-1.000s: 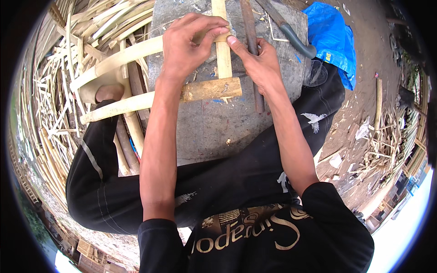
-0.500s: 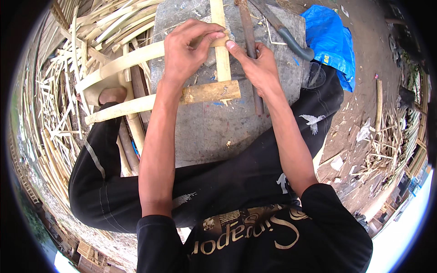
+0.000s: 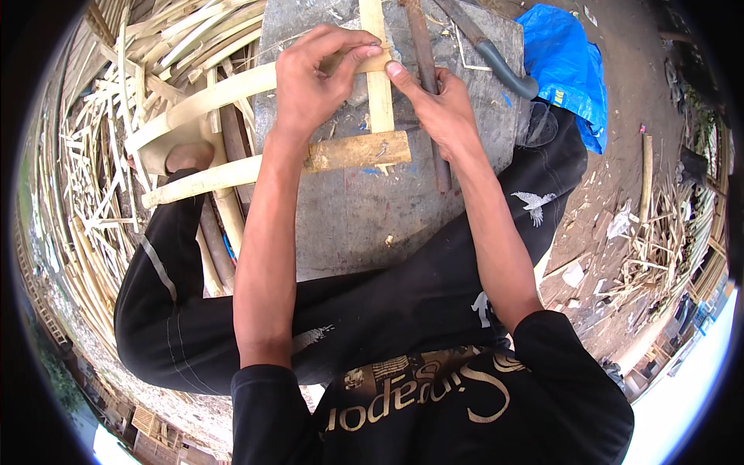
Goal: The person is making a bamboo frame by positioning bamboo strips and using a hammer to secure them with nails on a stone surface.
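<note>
Over a grey board, my left hand (image 3: 314, 77) is closed, thumb and forefinger pinched above the crossing of two pale bamboo strips; a small dark speck shows at the fingertips, too tiny to name. One upper strip (image 3: 209, 101) runs under that hand to the left, crossing an upright strip (image 3: 377, 93). A thicker bamboo piece (image 3: 356, 151) lies across the upright's lower end. My right hand (image 3: 443, 116) is closed around a brown rod (image 3: 420, 46), its thumb pressing on the upper strip's tip. The right fingers are partly hidden, and the rod's top is cut off.
The worn grey board (image 3: 341, 232) lies in front of my crossed legs. A curved tool with a grey handle (image 3: 504, 70) rests at its far right, beside a blue plastic sheet (image 3: 566, 77). Bamboo strips (image 3: 186, 46) pile up at the left; offcuts (image 3: 655, 256) litter the ground at right.
Both hands keep their grip at the strip crossing, with only the slightest shift of the fingers. The whole view has moved a little.
</note>
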